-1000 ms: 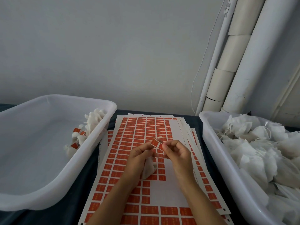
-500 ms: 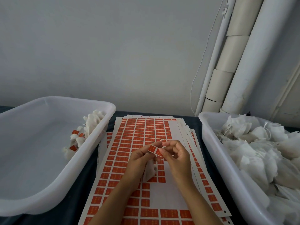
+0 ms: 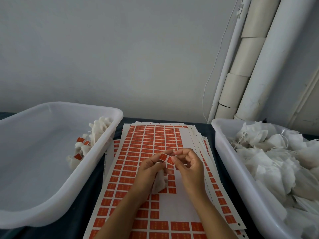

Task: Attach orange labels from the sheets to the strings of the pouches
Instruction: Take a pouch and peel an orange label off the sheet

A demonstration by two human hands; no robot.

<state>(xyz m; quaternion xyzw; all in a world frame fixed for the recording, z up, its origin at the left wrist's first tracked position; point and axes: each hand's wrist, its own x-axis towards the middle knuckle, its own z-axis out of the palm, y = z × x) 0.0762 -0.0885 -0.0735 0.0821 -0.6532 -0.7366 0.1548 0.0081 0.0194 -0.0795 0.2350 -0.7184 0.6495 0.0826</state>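
Stack of label sheets (image 3: 151, 140) is the landmark, lying flat on the dark table (image 3: 82, 226), top sheet partly stripped, with white bare backing down its right and middle. Both hands are raised over the sheet's middle. Left hand (image 3: 150, 171) pinches an orange label (image 3: 166, 158) between thumb and forefinger, fingers curled; the label looks folded in two halves, tilted. Right hand (image 3: 189, 167) pinches the same label's right end, thumb and forefinger closed on it, other fingers loosely curled. A bit of white string (image 3: 174, 150) shows just above the label between the fingertips; can't tell whether the label is already stuck round it. White pouch (image 3: 159, 182) hangs below the left hand, tucked under its palm, touching or just over the sheet, can't tell which. Left of the sheets: big translucent white plastic tub (image 3: 57, 194), mostly bare inside, a few labelled pouches (image 3: 86, 145) with orange tags piled against its right wall, nearest the sheets. Right of the sheets: second white tub (image 3: 229, 163) heaped with unlabelled pouches (image 3: 272, 157) with loose strings. Behind that tub, beyond the sheets' far right corner, white pipes (image 3: 255, 62) run up the grey wall (image 3: 120, 49).
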